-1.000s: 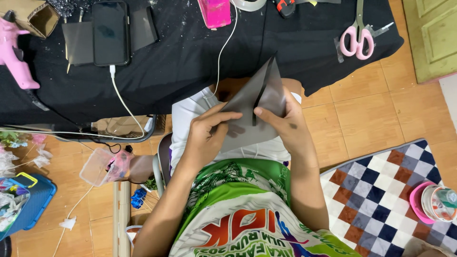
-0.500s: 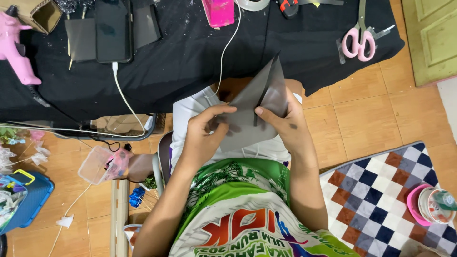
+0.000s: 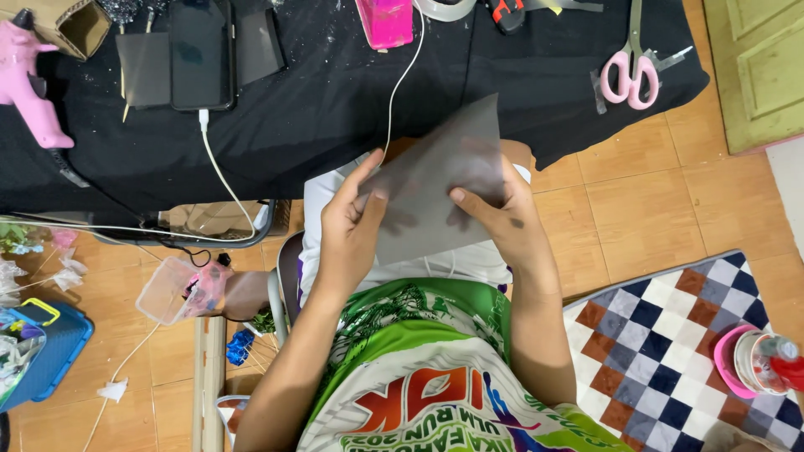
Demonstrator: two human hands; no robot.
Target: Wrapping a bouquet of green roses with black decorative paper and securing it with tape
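Both of my hands hold a thin grey sheet in front of my lap, just below the edge of the black cloth-covered table. My left hand pinches the sheet's left edge with thumb on top. The sheet's right side is gripped by my right hand, its thumb pressed on the face. The sheet tilts upward, its top corner overlapping the table edge.
On the table lie a phone on a white cable, dark cards, a pink glue gun, a pink box and pink scissors. A checkered mat, a blue case and a plastic tub sit on the tiled floor.
The sheet has opened flatter and broader between my hands, and my left thumb has shifted up along its left edge. The view sits slightly closer.
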